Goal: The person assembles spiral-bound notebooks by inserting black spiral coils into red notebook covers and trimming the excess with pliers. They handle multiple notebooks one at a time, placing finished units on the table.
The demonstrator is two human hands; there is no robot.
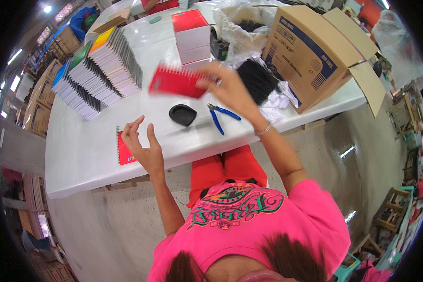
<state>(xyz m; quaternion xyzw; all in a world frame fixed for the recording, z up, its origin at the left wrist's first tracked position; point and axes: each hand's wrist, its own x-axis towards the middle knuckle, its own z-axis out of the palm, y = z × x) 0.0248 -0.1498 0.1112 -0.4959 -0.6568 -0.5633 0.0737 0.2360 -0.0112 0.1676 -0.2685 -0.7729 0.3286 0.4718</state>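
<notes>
Red-covered spiral notebook (177, 82) is pinched in my right hand (228, 87), lifted above the white table (80, 160) and blurred, so I can't quite tell which edge the fingers grip. My left hand (143, 143) hangs open, holding nothing, just over another red notebook (124, 149) lying flat near the table's edge. Fanned stacks of bound notebooks (101, 70) look finished; I judge the work is well underway, with the black coils (257, 80) beside the cardboard box (310, 51) yet to be used.

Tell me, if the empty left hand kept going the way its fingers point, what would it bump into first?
Probably the rows of spiral notebooks across the white table. The left hand points up and away, though depth is unclear.
</notes>
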